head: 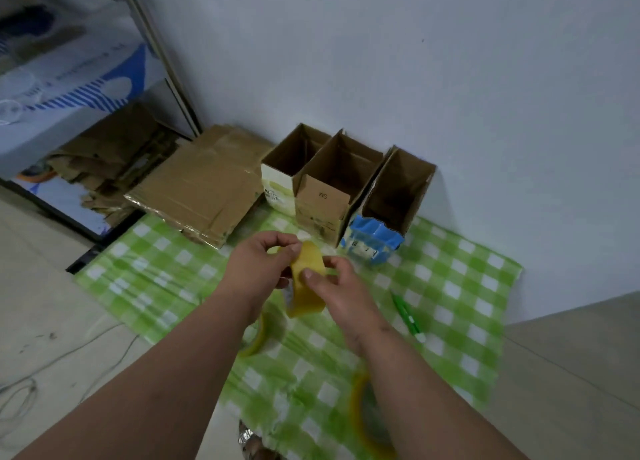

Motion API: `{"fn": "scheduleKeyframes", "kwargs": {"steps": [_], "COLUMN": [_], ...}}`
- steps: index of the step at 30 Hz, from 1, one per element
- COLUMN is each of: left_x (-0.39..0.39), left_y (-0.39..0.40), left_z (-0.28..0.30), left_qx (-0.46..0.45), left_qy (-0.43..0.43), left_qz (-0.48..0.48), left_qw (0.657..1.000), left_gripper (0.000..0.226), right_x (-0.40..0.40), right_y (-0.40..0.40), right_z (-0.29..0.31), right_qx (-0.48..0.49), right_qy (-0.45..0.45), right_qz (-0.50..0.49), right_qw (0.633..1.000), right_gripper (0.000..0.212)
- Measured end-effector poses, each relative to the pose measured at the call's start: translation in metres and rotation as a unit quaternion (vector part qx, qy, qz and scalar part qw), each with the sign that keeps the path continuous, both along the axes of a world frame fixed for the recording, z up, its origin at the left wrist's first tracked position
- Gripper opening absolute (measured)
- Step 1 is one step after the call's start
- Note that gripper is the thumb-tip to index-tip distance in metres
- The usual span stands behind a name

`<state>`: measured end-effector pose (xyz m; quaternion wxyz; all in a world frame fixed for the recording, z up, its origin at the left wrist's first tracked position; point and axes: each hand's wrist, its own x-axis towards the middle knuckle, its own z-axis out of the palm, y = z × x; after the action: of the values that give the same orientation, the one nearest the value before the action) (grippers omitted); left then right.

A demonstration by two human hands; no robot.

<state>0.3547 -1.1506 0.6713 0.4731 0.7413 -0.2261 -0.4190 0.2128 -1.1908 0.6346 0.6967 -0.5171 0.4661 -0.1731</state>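
Your left hand [258,269] & right hand [341,286] both pinch a glossy yellow tape roll [304,300], fingers curled on its rim, held just above green-white checked plastic cloth [450,286], 3 open cardboard boxes [341,182] vs. plain pale wall [381,61], flat cardboard stack [204,182] left of them

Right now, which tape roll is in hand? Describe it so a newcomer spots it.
On the green checked cloth by the white wall, in front of three open cardboard boxes, the two hands meet. The tape roll is the yellowish ring held up on edge between left hand and right hand. Two other rolls lie on the cloth nearer the person; only this one is lifted.
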Motion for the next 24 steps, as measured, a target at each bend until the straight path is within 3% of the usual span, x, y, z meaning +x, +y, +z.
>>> {"fn": "scheduleKeyframes", "kwargs": {"steps": [4,9,17,20,24], "left_x": [0.032,0.052,0.051,0.045,0.035], "left_y": [0.001,0.006,0.014,0.015,0.018], "left_z": [-0.01,-0.015,-0.028,-0.029,-0.02], "left_qx": [0.015,0.031,0.022,0.043,0.067], "left_qy": [-0.016,-0.025,-0.008,-0.081,-0.247], "left_qz": [-0.058,-0.169,-0.154,-0.175,-0.236], "left_qw": [0.998,0.985,0.988,0.98,0.937], "left_gripper": [0.011,0.008,0.01,0.023,0.054], "right_x": [0.041,0.065,0.064,0.06,0.051], "right_y": [0.01,0.023,0.033,0.035,0.038], "right_z": [-0.011,-0.015,-0.012,-0.011,-0.005], "right_qx": [0.021,0.019,0.026,0.059,0.092], "right_qy": [-0.012,-0.003,0.052,0.035,0.008], "right_qz": [-0.068,-0.135,-0.21,-0.215,-0.212], "right_qw": [0.997,0.991,0.976,0.974,0.973], "right_gripper": [0.047,0.007,0.014,0.016,0.014]}}
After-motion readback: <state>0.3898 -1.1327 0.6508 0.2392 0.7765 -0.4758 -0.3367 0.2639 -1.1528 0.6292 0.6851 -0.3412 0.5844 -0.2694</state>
